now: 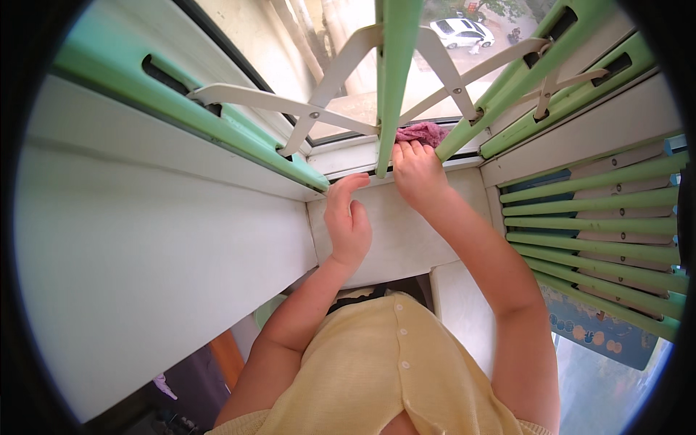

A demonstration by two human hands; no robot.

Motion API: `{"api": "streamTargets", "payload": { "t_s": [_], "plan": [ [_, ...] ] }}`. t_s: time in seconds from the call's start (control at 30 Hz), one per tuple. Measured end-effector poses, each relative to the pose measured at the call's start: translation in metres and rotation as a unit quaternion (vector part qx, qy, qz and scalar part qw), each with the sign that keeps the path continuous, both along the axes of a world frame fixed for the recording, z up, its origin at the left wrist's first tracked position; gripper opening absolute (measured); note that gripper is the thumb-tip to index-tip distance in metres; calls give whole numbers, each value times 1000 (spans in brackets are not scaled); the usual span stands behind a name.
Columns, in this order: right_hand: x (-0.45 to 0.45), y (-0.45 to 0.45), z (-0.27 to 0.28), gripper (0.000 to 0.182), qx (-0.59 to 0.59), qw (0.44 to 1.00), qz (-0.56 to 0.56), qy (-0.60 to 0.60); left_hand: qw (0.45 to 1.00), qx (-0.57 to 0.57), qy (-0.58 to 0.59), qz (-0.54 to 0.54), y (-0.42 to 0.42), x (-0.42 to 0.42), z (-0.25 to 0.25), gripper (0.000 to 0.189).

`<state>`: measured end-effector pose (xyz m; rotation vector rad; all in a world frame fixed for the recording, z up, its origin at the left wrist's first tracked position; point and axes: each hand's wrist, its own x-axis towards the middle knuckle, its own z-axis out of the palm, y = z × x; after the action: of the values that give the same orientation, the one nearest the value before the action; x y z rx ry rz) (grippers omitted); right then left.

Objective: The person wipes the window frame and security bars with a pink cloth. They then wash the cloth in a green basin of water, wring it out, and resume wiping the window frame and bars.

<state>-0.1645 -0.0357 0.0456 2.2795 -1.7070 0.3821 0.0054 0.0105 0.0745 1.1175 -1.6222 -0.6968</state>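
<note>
My right hand (418, 171) grips a crumpled pink cloth (423, 133) that lies on the window frame, between two green bars of a folding security grille (396, 81). Most of the cloth shows beyond my fingertips, against the frame's inner side. My left hand (349, 217) holds nothing; its fingers are bent and apart from the thumb, close to the lower window track (353, 176). Below both hands runs a white windowsill (391, 228). Cream crossed metal links (314, 115) join the grille's green bars.
A broad white panel (163, 217) flanks me on the left. Stacked green bars of a folded grille (592, 223) stand at the right, with a blue printed board (603, 326) below them. Through the glass, a white car (462, 33) is parked far below.
</note>
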Motion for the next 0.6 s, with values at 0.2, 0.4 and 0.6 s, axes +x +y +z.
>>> {"api": "streamTargets", "payload": {
  "t_s": [0.2, 0.4, 0.6],
  "plan": [
    [-11, -9, 17, 44, 161, 978, 64, -114, 997, 29, 61, -29, 15, -2, -4, 41],
    [-3, -14, 21, 55, 209, 955, 83, -193, 998, 7, 60, -9, 10, -4, -4, 41],
    [9, 4, 3, 40, 39, 987, -34, -155, 996, 11, 69, -49, 13, -5, 12, 40]
  ]
}}
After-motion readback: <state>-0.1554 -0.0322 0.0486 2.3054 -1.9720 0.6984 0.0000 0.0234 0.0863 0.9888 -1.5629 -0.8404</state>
